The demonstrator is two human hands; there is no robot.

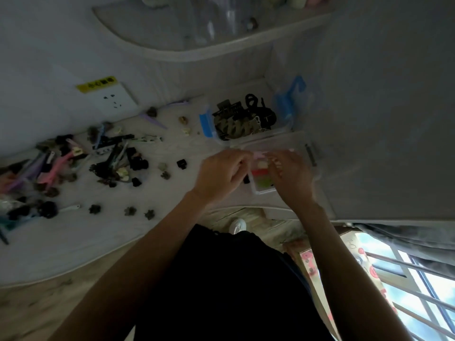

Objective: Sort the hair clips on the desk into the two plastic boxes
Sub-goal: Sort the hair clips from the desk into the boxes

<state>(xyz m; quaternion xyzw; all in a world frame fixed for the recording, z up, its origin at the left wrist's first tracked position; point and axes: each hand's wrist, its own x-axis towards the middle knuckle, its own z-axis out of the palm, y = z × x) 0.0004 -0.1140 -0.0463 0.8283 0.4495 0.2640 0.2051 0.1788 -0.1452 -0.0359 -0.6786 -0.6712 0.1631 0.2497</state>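
Hair clips: a pale pink clip (258,155) sits pinched between the curled fingers of the left hand (221,174) and right hand (290,174), over the near plastic box (311,153). Placing step, I judge; next, release it inside. The unsorted pile (73,168) lies well left of that box.

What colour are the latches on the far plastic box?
Blue latches, clearest in the head view.

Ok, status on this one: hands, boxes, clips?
Both hands over near box, pink clip between them. Far box part filled. Many clips left.
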